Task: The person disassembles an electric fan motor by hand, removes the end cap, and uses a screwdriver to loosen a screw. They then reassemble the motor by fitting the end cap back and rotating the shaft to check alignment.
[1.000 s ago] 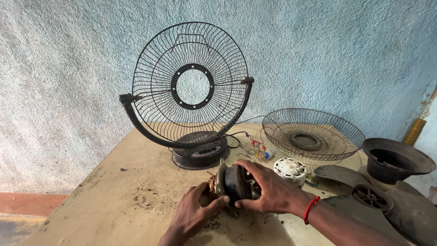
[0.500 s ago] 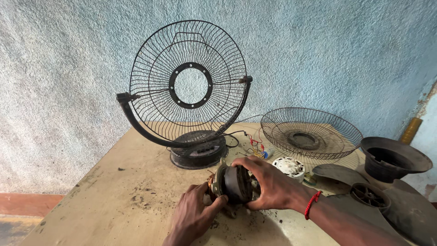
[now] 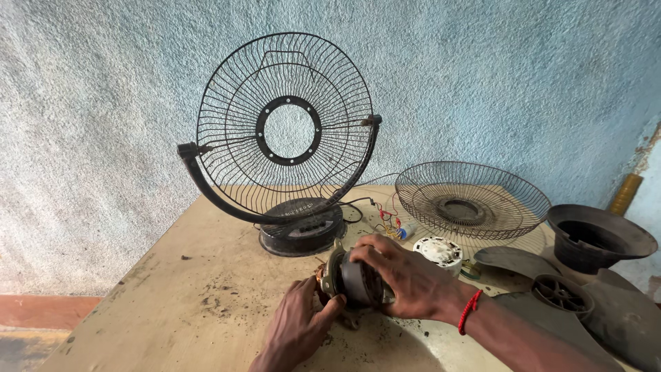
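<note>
fan motor: the round grey metal fan motor [image 3: 354,281] is largely covered by the right hand [image 3: 406,279]; its far side cannot be seen.
copper end: left of the fan motor, the windings are mostly hidden behind the left hand [image 3: 296,324].
forearms: both run out of the bottom edge, below the fan motor.
fan blade: the dark grey plastic fan blade [image 3: 592,310], right of the fan motor, is cut off at the right and bottom edges.
wires: the small red and yellow wires [image 3: 387,224] behind the fan motor are too small to trace.
</note>
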